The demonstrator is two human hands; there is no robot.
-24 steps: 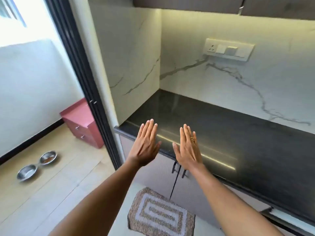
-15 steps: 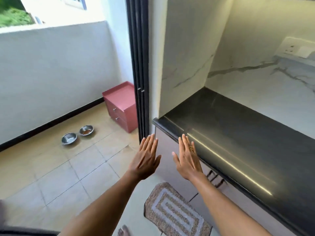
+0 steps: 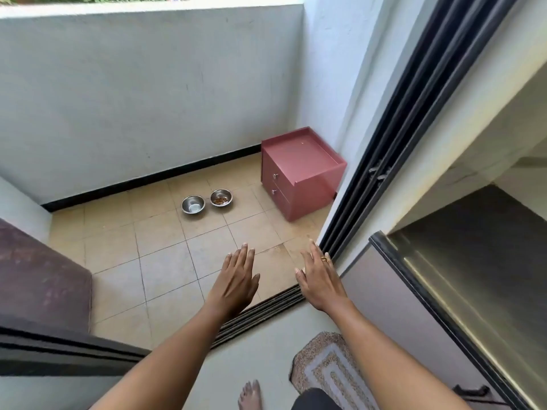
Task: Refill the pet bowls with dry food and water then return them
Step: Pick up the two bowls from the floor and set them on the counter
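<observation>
Your left hand [image 3: 236, 281] and right hand [image 3: 319, 281] are out flat, fingers straight, gripping nothing. Kibble bowl [image 3: 221, 197] and second bowl [image 3: 193, 204] sit side by side near the balcony floor's [image 3: 165, 261] far edge. The kibble bowl is nearer the pink cabinet [image 3: 299, 170] in the far right corner.

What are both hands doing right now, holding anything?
Left hand: open, fingers straight, holding nothing.
Right hand: open, fingers straight, holding nothing.

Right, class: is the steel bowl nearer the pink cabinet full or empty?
Nearly empty: the bowl holds only a small scatter of brown kibble on its bottom, with bare steel showing all around it.
</observation>
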